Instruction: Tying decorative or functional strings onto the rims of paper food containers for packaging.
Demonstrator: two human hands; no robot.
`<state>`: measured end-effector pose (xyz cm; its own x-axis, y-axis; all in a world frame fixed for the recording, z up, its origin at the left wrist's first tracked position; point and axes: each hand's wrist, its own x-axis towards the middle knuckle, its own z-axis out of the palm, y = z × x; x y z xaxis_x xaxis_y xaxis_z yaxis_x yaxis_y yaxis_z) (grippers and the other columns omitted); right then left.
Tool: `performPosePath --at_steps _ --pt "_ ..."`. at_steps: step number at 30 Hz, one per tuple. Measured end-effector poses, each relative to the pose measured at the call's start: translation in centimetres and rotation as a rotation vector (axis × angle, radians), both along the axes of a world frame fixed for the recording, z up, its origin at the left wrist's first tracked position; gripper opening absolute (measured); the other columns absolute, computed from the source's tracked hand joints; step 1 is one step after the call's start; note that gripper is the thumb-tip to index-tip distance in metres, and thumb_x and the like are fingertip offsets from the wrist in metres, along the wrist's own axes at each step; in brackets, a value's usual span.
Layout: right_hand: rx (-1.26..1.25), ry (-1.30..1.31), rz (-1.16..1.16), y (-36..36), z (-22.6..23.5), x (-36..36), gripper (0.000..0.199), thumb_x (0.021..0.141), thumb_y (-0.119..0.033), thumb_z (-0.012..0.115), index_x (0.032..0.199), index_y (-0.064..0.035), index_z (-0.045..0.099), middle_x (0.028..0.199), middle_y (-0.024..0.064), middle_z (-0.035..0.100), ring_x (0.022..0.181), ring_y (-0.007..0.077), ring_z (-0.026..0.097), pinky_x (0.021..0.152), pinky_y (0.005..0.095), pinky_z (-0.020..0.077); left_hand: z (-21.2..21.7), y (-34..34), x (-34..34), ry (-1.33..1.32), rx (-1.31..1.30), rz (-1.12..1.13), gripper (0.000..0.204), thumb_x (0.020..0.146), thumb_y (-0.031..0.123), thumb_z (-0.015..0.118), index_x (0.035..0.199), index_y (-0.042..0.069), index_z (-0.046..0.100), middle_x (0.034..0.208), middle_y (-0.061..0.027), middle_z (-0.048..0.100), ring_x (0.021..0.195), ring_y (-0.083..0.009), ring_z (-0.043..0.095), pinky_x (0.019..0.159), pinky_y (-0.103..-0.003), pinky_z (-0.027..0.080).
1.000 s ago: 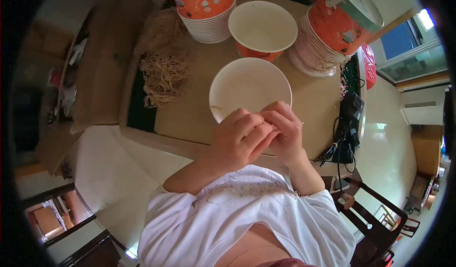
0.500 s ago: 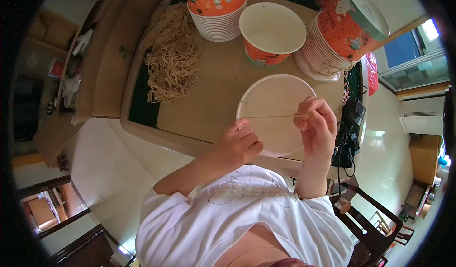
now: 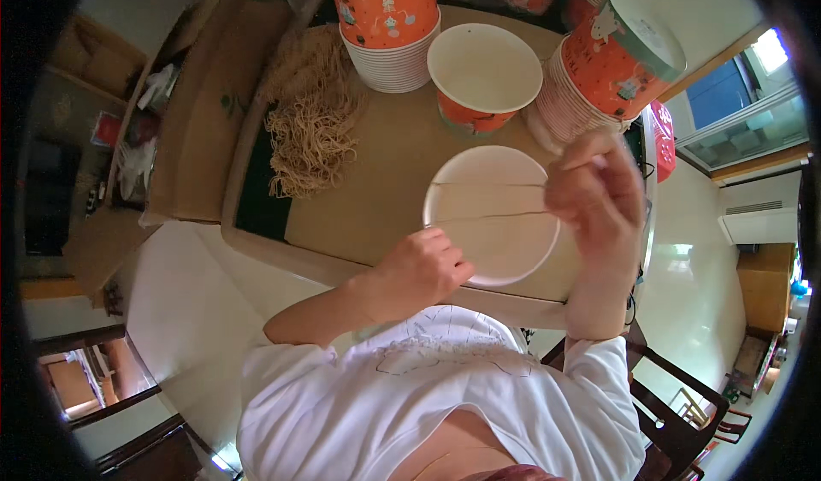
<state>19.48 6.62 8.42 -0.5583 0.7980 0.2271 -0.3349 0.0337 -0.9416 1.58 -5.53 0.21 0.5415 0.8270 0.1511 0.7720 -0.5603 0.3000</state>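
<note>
To my eye the right hand (image 3: 594,194), closed on the cord (image 3: 492,217), should draw both strands evenly across the tub (image 3: 505,250) by the table's (image 3: 291,257) front edge, while the left (image 3: 422,263), curled at the tub's rim, grip hidden from me, should steady it

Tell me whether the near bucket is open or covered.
The near bucket is open: its pale inside shows behind two thin strands running to the right hand.

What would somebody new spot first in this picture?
Probably the bright orange cups at the back. Next, the tangled beige string heaped left of them. Then, in front, thin strands run across the nearest cup to the right hand, with the left hand near its rim.
</note>
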Motion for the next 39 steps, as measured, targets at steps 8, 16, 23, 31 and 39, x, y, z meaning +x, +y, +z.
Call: performPosePath --at_steps 8,16,23,31,39 --pt "0.445 -0.493 -0.147 2.3 1.1 1.1 0.013 0.085 -0.002 0.063 0.098 -0.0014 0.063 0.075 -0.0022 0.055 0.066 0.0025 0.048 0.056 0.0187 0.0369 -0.1 0.1 -1.6 0.019 0.011 0.035 0.009 0.071 0.014 0.059 0.079 0.009 0.06 0.075 -0.0049 0.057 0.079 -0.0213 0.059 0.075 -0.034 0.049" --pt "0.787 -0.951 0.24 1.7 -8.3 -5.8 0.024 0.088 -0.017 0.062 0.11 -0.0063 0.062 0.091 0.0121 0.065 0.084 0.0248 0.063 0.075 0.0356 0.0495 0.1 0.3 -1.5 0.136 0.014 -0.026 0.011 0.075 0.016 0.058 0.084 0.011 0.061 0.083 -0.0048 0.06 0.088 -0.0227 0.059 0.083 -0.036 0.049" --pt "-0.11 -0.491 0.675 2.8 -0.7 -3.1 0.02 0.096 -0.018 0.05 0.086 -0.0009 0.055 0.075 0.0034 0.055 0.066 0.0115 0.054 0.064 0.0267 0.0463 -0.5 0.3 -2.1 -0.012 -0.002 0.023 0.01 0.074 0.013 0.059 0.083 0.011 0.063 0.081 -0.0035 0.061 0.084 -0.0216 0.061 0.082 -0.035 0.049" --pt "0.494 -0.363 0.53 -0.1 4.8 7.1 0.016 0.08 -0.013 0.073 0.079 -0.0007 0.063 0.071 0.0089 0.061 0.061 0.025 0.06 0.054 0.0288 0.0444 -0.7 1.1 -3.6 -0.076 0.018 0.053 0.009 0.071 0.007 0.061 0.08 0.009 0.064 0.075 -0.0048 0.06 0.08 -0.0221 0.06 0.077 -0.036 0.049" --pt "0.427 0.439 0.704 -0.4 -1.5 8.8 0.017 0.079 -0.015 0.078 0.079 0.0001 0.069 0.089 0.0173 0.066 0.075 0.0264 0.064 0.064 0.0356 0.0548 0.3 1.3 -4.9 -0.11 -0.111 0.073 0.008 0.073 0.007 0.062 0.081 0.006 0.064 0.076 -0.0076 0.06 0.082 -0.027 0.06 0.077 -0.038 0.047"
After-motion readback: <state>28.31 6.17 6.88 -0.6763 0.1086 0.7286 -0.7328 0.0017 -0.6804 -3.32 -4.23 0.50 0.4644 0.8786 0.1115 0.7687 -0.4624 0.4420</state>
